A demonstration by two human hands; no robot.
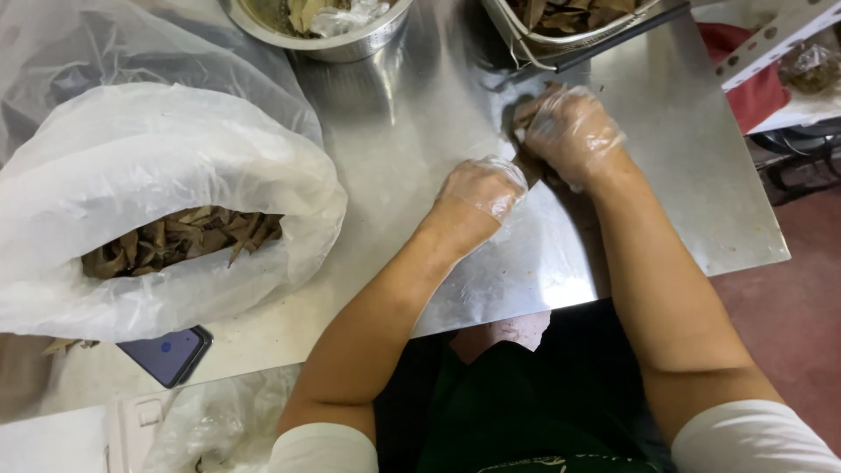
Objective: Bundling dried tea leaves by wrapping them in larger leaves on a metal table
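Both my hands wear thin clear plastic gloves and meet over a stainless steel table point(438, 114). My right hand point(574, 131) is closed around dried brown leaves point(526, 112) that poke out at its left side. Just below and to the left, my left hand point(482, 188) has its fingers curled, pinching the lower end of the same leaves. A big white plastic bag point(131, 166) holding several dried brown leaves point(180, 238) sits open at the left.
A round metal bowl point(342, 45) with leaf scraps stands at the top centre. A wire metal basket point(561, 39) of dried leaves stands at the top right. A dark blue phone point(166, 353) lies by the table's near edge. The floor at the right is red.
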